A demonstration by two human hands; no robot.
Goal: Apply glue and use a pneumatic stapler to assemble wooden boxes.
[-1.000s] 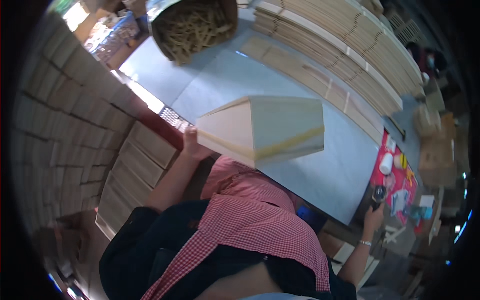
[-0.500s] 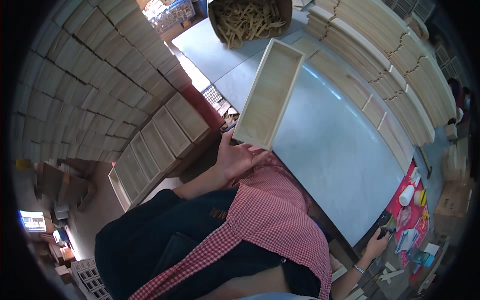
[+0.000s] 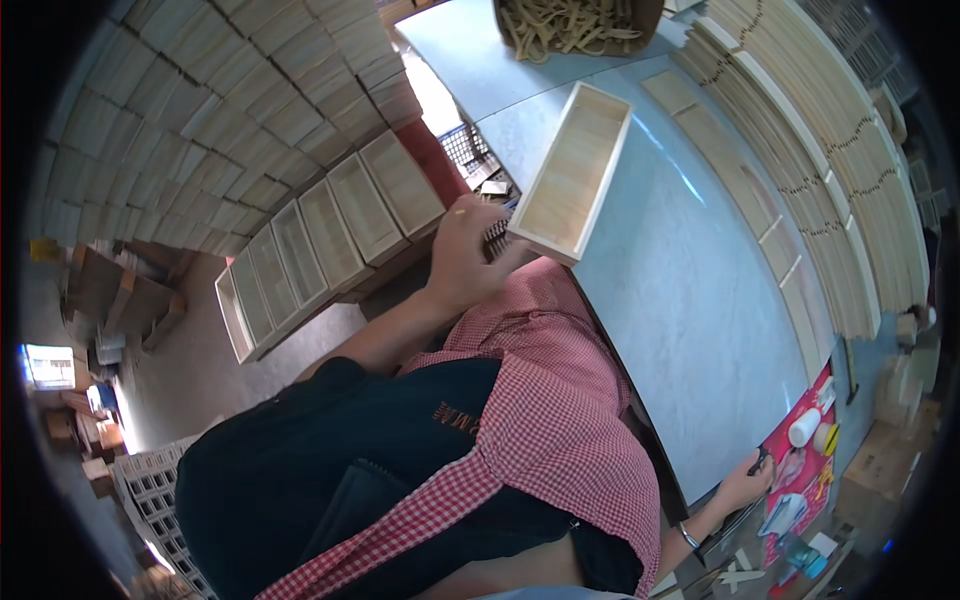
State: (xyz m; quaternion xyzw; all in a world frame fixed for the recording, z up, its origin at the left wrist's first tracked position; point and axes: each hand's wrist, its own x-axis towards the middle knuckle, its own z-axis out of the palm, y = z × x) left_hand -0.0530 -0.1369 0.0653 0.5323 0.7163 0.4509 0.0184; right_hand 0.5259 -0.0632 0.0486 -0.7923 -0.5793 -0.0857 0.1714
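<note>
A shallow, long wooden box (image 3: 572, 172), without a lid, rests on the pale blue-grey table with its near end by the table's edge. My left hand (image 3: 468, 250) is at that near end, fingers apart and slightly blurred; whether the fingertips touch the box I cannot tell. Far to the right, at the table's near right corner, my right hand (image 3: 745, 485) is closed around a small black object (image 3: 757, 462) whose kind I cannot make out. A metal bracelet circles that wrist.
Several similar wooden boxes (image 3: 322, 240) stand in a row on the left, beneath tall stacked wood (image 3: 240, 110). Stacked thin boards (image 3: 830, 190) line the table's far side. A container of pale strips (image 3: 575, 25) stands at the back. A red cloth (image 3: 790, 430) carries bottles and tape.
My left hand has turned from palm-up to back-up beside the box's near end. My right hand has drawn slightly left with its black object. The whole view has shifted.
</note>
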